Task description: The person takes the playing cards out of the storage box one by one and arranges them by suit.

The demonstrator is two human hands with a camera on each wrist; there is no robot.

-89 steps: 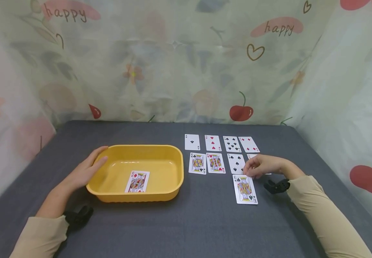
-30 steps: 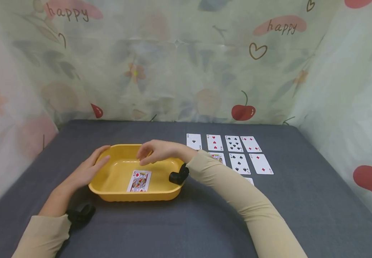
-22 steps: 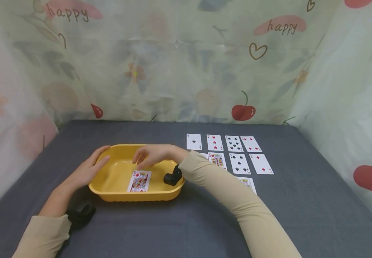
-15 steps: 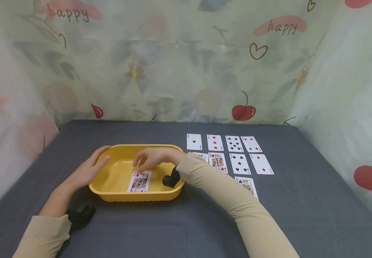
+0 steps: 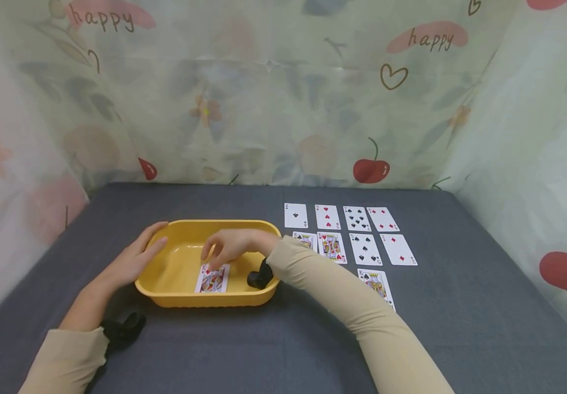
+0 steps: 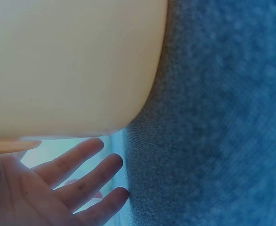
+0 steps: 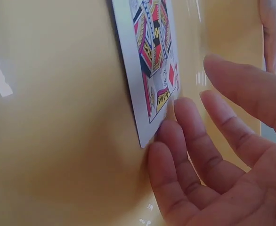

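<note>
In the head view, a yellow plastic tray (image 5: 180, 300) stands left of centre with a king of diamonds card (image 5: 212, 280) lying face up on its floor. My right hand (image 5: 234, 245) reaches into the tray over the card's far end. In the right wrist view, several fingertips (image 7: 159, 160) rest right at the short edge of the card (image 7: 154, 70), and the thumb (image 7: 227, 73) stands apart from it. My left hand (image 5: 133, 254) rests against the tray's left rim, thumb on the inner side. Its lower fingers (image 6: 88, 183) spread straight under the tray wall (image 6: 72, 70) in the left wrist view.
Right of the tray, rows of face-up cards lie on the dark cloth (image 5: 460, 306), among them an ace of clubs (image 5: 296, 215), a king of hearts (image 5: 331, 248) and a two of diamonds (image 5: 398, 250). A king of spades (image 5: 375, 284) lies nearer, partly behind the right sleeve (image 5: 352, 295).
My right hand has left the king of spades on the cloth, crossed left into the tray and lowered onto the king of diamonds, which has shifted slightly. My left hand stays put.
</note>
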